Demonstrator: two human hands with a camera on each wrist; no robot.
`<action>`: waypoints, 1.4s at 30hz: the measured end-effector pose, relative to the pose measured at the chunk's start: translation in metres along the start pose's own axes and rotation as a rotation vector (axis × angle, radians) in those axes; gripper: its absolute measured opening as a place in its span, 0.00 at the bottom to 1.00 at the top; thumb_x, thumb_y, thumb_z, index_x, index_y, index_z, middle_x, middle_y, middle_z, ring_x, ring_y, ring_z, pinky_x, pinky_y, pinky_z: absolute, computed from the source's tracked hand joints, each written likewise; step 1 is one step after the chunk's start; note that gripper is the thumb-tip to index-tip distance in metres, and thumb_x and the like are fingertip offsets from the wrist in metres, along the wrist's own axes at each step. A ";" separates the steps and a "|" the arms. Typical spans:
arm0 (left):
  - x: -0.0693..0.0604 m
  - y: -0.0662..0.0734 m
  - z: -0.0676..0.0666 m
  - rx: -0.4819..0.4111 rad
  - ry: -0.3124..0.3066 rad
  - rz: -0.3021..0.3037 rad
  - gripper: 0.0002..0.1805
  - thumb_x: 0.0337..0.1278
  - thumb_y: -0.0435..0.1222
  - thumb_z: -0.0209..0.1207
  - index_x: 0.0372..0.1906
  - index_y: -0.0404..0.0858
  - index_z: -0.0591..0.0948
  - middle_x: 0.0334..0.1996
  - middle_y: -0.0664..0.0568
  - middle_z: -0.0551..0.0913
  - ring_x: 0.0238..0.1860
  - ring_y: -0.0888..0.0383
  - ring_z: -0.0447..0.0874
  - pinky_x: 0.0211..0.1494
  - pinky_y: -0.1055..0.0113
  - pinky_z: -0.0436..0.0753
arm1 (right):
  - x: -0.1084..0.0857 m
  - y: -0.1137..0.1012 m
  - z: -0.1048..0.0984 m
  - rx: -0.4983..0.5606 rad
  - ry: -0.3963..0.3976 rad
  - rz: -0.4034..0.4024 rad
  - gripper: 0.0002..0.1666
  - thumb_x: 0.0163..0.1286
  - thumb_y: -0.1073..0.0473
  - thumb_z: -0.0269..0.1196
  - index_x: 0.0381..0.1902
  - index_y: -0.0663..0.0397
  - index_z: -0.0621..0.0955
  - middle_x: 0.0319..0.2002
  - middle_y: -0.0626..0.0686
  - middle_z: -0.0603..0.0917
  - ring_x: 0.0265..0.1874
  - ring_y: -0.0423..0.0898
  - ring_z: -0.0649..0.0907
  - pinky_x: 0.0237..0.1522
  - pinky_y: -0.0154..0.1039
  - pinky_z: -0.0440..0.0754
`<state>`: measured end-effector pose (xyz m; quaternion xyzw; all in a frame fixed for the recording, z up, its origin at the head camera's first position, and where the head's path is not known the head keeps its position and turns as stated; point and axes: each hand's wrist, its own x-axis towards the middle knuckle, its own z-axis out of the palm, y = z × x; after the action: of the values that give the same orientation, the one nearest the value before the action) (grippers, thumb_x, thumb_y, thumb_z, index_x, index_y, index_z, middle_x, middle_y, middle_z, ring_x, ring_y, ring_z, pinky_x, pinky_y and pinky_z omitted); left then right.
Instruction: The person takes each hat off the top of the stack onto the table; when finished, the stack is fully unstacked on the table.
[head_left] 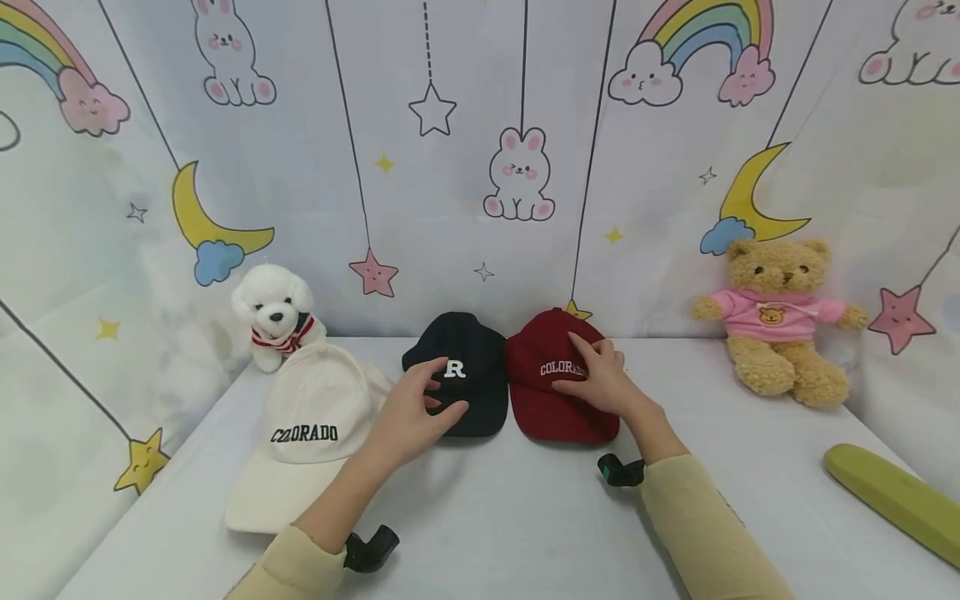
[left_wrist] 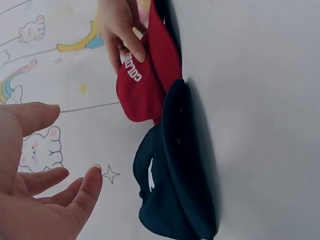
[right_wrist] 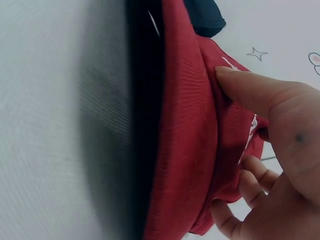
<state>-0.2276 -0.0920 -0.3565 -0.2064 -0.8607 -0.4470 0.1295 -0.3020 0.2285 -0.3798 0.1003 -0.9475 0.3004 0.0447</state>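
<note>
A navy cap with a white R (head_left: 483,400) and a red cap lettered in white (head_left: 558,417) sit side by side at the back, brims forward. My right hand (head_left: 607,379) grips the red cap's crown; in the right wrist view, the thumb of that hand (right_wrist: 280,130) presses on its front and the other fingers curl at its side. My left hand (head_left: 416,412) hovers in front of the navy cap, fingers apart. The left wrist view shows a gap between this hand (left_wrist: 50,185) and the navy cap (left_wrist: 165,200).
A cream cap (head_left: 307,392) with dark lettering stands at the left, in front of a white plush dog (head_left: 277,304). At the back right sits a teddy bear in a pink top (head_left: 776,317). A green elongated object (head_left: 892,500) lies at the right edge.
</note>
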 end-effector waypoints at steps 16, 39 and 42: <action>-0.017 -0.008 -0.029 0.009 0.036 0.054 0.38 0.57 0.38 0.72 0.71 0.37 0.70 0.62 0.44 0.75 0.52 0.48 0.80 0.53 0.51 0.83 | 0.003 -0.018 -0.012 -0.057 0.073 -0.056 0.52 0.66 0.47 0.68 0.78 0.58 0.57 0.63 0.71 0.62 0.61 0.68 0.62 0.52 0.69 0.72; -0.048 -0.036 -0.067 0.062 0.130 0.073 0.38 0.55 0.34 0.73 0.71 0.38 0.71 0.64 0.44 0.74 0.57 0.47 0.78 0.56 0.53 0.82 | 0.021 -0.073 0.002 -0.018 0.072 -0.171 0.48 0.66 0.48 0.68 0.77 0.54 0.60 0.68 0.68 0.62 0.64 0.66 0.63 0.60 0.73 0.64; -0.051 -0.039 -0.073 0.076 0.137 0.073 0.37 0.56 0.35 0.72 0.71 0.39 0.71 0.64 0.43 0.74 0.57 0.48 0.78 0.55 0.53 0.82 | 0.024 -0.081 0.006 -0.004 0.069 -0.185 0.49 0.66 0.48 0.69 0.77 0.53 0.60 0.67 0.67 0.63 0.64 0.65 0.64 0.60 0.71 0.66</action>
<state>-0.1979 -0.1843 -0.3638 -0.2015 -0.8581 -0.4220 0.2122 -0.3081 0.1566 -0.3361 0.1768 -0.9327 0.2963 0.1050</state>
